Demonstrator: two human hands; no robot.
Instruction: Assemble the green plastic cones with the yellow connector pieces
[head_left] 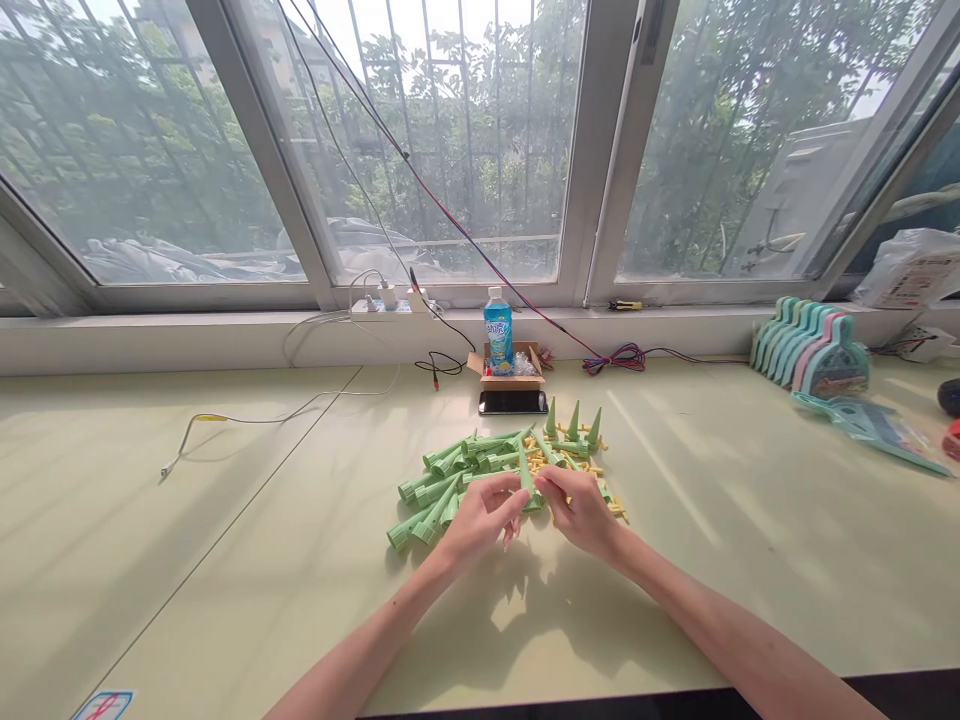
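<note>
My left hand (pixel 489 512) is closed on a green plastic cone (pixel 525 468), which stands nearly upright with its point up. Close beside it on the right, my right hand (pixel 576 503) is pinched near the cone's lower part; whatever lies between its fingertips is too small to make out. Several more green cones (pixel 435 490) lie in a pile to the left of and behind my hands. Small yellow plastic pieces (pixel 619 510) are scattered behind and to the right of my right hand. Three green cones (pixel 574 422) stand upright at the back of the pile.
A phone (pixel 513 402) lies behind the pile, before a cardboard box (pixel 517 382) and a blue-labelled bottle (pixel 498 335). Cables (pixel 622 357) run along the windowsill. Pastel plastic pieces (pixel 814 345) stand at right, near a light-blue flat tool (pixel 870 430). A white cable (pixel 247 421) crosses the table's left.
</note>
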